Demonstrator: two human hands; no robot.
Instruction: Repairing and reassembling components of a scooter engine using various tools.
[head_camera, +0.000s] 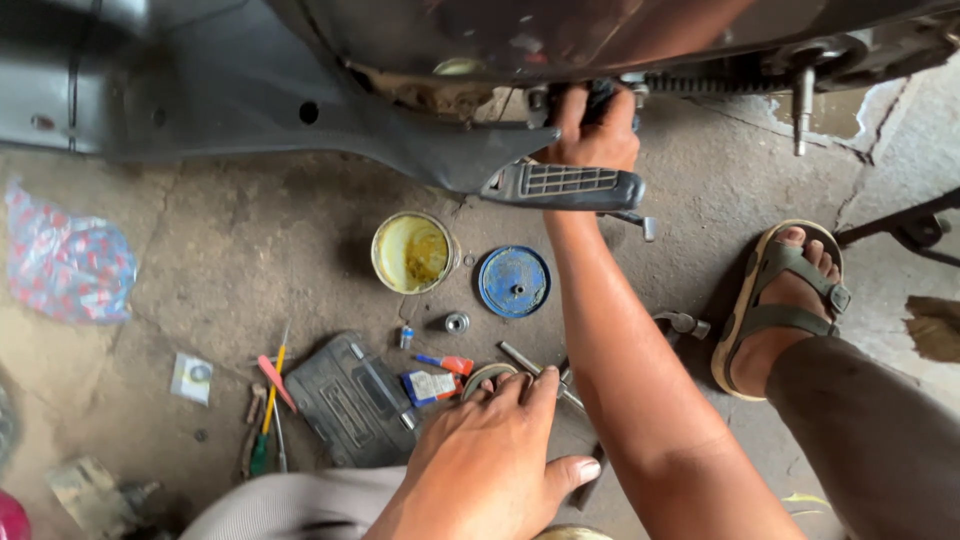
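The right hand (597, 135) is closed on a dark part (600, 100) under the scooter (300, 110), above the footrest (565, 186). The left hand (490, 455) is spread on a ring (487, 377) below the grease tin (413, 252). A slip could strike knuckles or tip the tin.

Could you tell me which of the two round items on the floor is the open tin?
The yellow tin, left of the flat blue lid; it shows a hollow, grease-smeared inside.
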